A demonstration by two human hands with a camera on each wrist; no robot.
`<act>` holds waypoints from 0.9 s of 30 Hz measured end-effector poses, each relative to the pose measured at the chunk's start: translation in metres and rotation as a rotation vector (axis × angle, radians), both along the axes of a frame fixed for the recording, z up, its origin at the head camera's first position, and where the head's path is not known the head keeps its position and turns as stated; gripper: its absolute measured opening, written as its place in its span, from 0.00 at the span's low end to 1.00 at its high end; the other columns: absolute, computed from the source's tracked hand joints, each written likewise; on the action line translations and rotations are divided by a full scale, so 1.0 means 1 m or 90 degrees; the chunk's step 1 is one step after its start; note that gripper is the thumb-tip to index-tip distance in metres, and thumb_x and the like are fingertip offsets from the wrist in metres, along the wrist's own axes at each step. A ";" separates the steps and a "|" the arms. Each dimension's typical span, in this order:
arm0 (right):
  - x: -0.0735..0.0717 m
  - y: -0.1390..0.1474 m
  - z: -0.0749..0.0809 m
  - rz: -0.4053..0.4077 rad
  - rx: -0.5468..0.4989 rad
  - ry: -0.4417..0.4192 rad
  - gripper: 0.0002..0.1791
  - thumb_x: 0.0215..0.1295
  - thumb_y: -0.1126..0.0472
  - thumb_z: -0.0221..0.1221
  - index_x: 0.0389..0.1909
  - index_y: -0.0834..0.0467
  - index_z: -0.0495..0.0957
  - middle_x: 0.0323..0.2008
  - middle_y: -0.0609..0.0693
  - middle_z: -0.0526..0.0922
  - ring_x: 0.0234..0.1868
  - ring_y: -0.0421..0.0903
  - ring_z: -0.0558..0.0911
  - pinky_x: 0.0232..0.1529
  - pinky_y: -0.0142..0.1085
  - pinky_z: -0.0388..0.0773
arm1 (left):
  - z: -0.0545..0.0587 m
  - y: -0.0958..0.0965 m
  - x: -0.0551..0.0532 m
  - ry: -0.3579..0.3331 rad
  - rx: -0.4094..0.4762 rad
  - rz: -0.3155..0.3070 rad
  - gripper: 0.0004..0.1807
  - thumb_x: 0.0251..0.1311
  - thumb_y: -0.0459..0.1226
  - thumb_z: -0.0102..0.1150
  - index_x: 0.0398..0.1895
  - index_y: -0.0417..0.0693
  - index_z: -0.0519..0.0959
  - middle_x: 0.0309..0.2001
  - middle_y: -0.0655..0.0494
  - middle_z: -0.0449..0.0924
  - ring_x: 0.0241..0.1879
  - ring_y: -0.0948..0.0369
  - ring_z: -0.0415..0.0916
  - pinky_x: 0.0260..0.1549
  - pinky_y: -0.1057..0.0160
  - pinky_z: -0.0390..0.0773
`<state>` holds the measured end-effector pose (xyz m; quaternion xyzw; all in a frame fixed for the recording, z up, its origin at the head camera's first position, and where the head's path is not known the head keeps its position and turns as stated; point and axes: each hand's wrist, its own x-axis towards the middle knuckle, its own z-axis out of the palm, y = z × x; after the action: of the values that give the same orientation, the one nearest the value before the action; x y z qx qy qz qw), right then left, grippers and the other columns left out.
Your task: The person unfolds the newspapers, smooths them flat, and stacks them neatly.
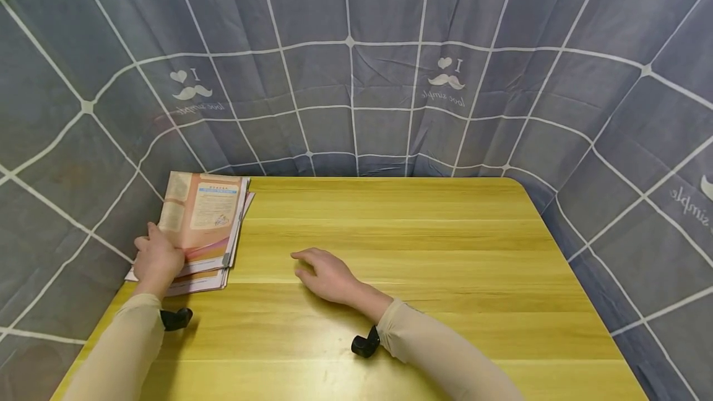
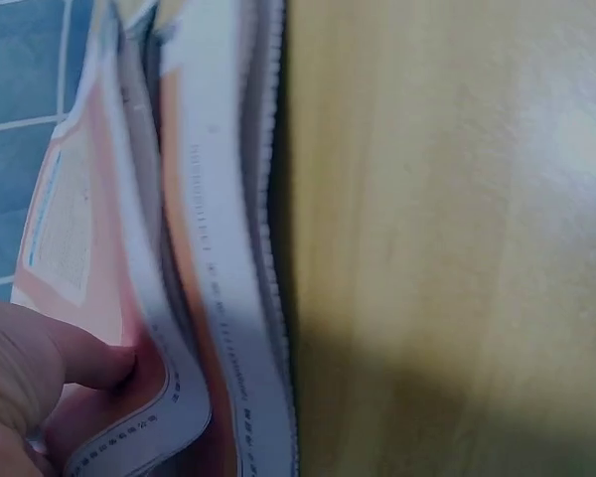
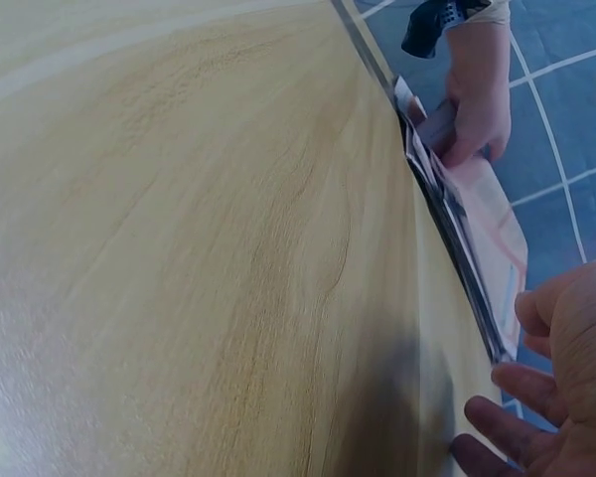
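Observation:
A small stack of paper booklets lies at the table's left end. The top booklet (image 1: 214, 212) has a pinkish-orange cover with a pale text panel, and a lower booklet (image 1: 200, 282) sticks out beneath it at the near side. My left hand (image 1: 158, 258) grips the top booklet at its near left corner. In the left wrist view the thumb (image 2: 94, 360) presses on its cover and the corner bends up; the fingers beneath are hidden. My right hand (image 1: 328, 275) hovers over the table right of the stack, fingers loosely spread, holding nothing.
The yellow wood-grain table (image 1: 401, 221) spreads out to the right of the booklets. A grey-blue curtain (image 1: 384, 79) with white grid lines stands round its back and sides. Black wrist cameras sit on both sleeves.

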<state>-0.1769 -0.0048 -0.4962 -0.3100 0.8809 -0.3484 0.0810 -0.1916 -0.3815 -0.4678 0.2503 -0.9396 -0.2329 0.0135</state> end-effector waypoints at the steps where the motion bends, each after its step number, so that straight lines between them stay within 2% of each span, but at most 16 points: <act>1: 0.000 0.000 0.000 -0.003 -0.002 -0.002 0.24 0.80 0.51 0.52 0.73 0.49 0.72 0.69 0.44 0.74 0.70 0.44 0.71 0.69 0.41 0.67 | 0.000 -0.002 0.000 0.004 0.008 -0.003 0.47 0.62 0.34 0.51 0.78 0.26 0.39 0.57 0.15 0.53 0.47 0.24 0.64 0.40 0.29 0.70; 4: -0.001 -0.001 -0.001 -0.013 -0.004 -0.003 0.24 0.80 0.51 0.52 0.73 0.48 0.72 0.69 0.44 0.75 0.70 0.44 0.71 0.69 0.42 0.67 | 0.002 -0.007 0.003 0.015 0.038 -0.006 0.35 0.67 0.37 0.42 0.69 0.18 0.50 0.52 0.17 0.55 0.48 0.26 0.63 0.40 0.30 0.69; 7: -0.003 -0.002 -0.003 -0.021 -0.012 -0.003 0.23 0.80 0.52 0.52 0.72 0.48 0.73 0.68 0.45 0.75 0.70 0.44 0.72 0.68 0.42 0.67 | 0.005 -0.009 0.003 0.020 0.067 -0.003 0.32 0.70 0.38 0.36 0.66 0.16 0.54 0.51 0.18 0.58 0.50 0.27 0.64 0.44 0.30 0.68; 12: -0.008 -0.001 -0.002 -0.034 -0.038 -0.032 0.23 0.80 0.52 0.52 0.72 0.50 0.73 0.68 0.46 0.75 0.70 0.45 0.72 0.68 0.44 0.68 | 0.011 -0.011 0.002 0.038 0.145 -0.022 0.34 0.71 0.36 0.33 0.72 0.18 0.50 0.61 0.18 0.61 0.55 0.32 0.65 0.51 0.34 0.67; 15: -0.010 0.000 -0.002 -0.048 -0.058 -0.060 0.24 0.80 0.51 0.52 0.72 0.49 0.73 0.68 0.45 0.75 0.69 0.45 0.72 0.67 0.45 0.69 | 0.013 -0.010 0.000 0.049 0.185 -0.039 0.35 0.72 0.35 0.31 0.77 0.22 0.44 0.68 0.18 0.56 0.62 0.31 0.60 0.58 0.35 0.64; 17: -0.012 0.001 -0.003 -0.057 -0.071 -0.072 0.24 0.80 0.51 0.53 0.73 0.49 0.72 0.68 0.44 0.75 0.68 0.44 0.73 0.66 0.45 0.71 | 0.013 -0.007 -0.001 0.063 0.209 -0.050 0.34 0.72 0.34 0.32 0.77 0.23 0.44 0.69 0.18 0.55 0.64 0.31 0.59 0.59 0.35 0.64; 20: -0.015 0.002 -0.003 -0.066 -0.093 -0.086 0.25 0.80 0.51 0.53 0.73 0.50 0.72 0.67 0.45 0.75 0.65 0.44 0.76 0.63 0.44 0.73 | 0.013 0.001 -0.004 0.084 0.232 -0.065 0.34 0.72 0.32 0.34 0.78 0.25 0.46 0.69 0.20 0.57 0.63 0.34 0.62 0.55 0.39 0.68; 22: -0.016 0.003 -0.003 -0.070 -0.110 -0.097 0.25 0.80 0.51 0.53 0.74 0.51 0.71 0.68 0.45 0.75 0.64 0.45 0.76 0.62 0.44 0.74 | 0.013 0.007 -0.005 0.098 0.252 -0.077 0.33 0.73 0.31 0.36 0.78 0.26 0.47 0.68 0.21 0.58 0.61 0.36 0.64 0.50 0.45 0.71; 25: -0.018 0.005 -0.002 -0.078 -0.146 -0.134 0.27 0.80 0.50 0.54 0.75 0.52 0.69 0.69 0.47 0.74 0.64 0.45 0.77 0.61 0.43 0.75 | 0.016 0.018 -0.007 0.105 0.271 -0.103 0.33 0.76 0.33 0.37 0.79 0.28 0.46 0.69 0.22 0.58 0.60 0.39 0.64 0.42 0.58 0.72; 27: -0.020 0.006 -0.002 -0.085 -0.177 -0.165 0.29 0.79 0.49 0.54 0.76 0.52 0.67 0.70 0.48 0.73 0.64 0.46 0.77 0.61 0.44 0.75 | 0.018 0.026 -0.008 0.108 0.305 -0.121 0.33 0.78 0.35 0.36 0.80 0.29 0.44 0.70 0.23 0.57 0.61 0.40 0.64 0.39 0.66 0.71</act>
<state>-0.1965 0.0011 -0.4984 -0.2119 0.8249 -0.5084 0.1267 -0.1998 -0.3554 -0.4495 0.1362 -0.8725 -0.4692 0.0107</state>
